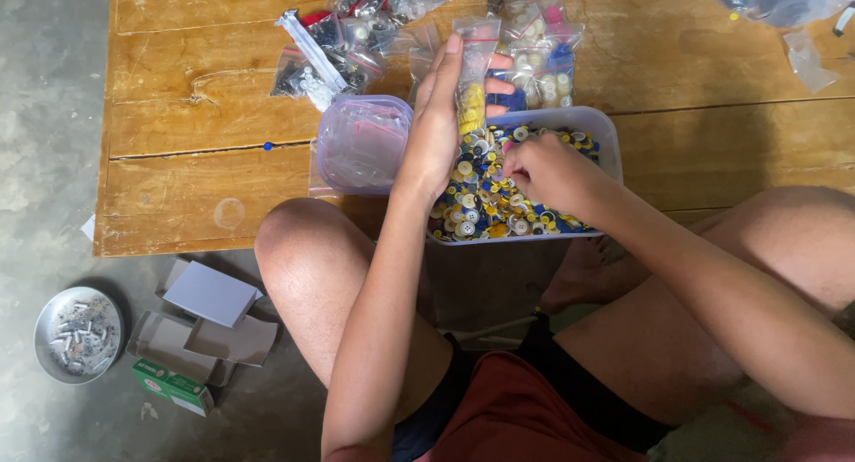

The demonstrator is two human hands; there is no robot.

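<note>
Left hand (pixel 436 128) pinching small clear bag (pixel 472 75) of yellow buttons upright over tub (pixel 606 128). Right hand (pixel 548 168) fingers curled into loose buttons (pixel 485 199), picking. Bag light, floppy, slippery; best held near top edge. On wooden surface (pixel 178 173).

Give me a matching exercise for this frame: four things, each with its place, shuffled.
Things:
1. small clear bag
2. right hand
3. round purple-tinted tub
4. metal dish

Places:
A. on the floor, left of the knee
B. in the tray of buttons
C. held upright in the left hand
D. on the table, left of the tray

Pairs: 1-C, 2-B, 3-D, 4-A
</note>
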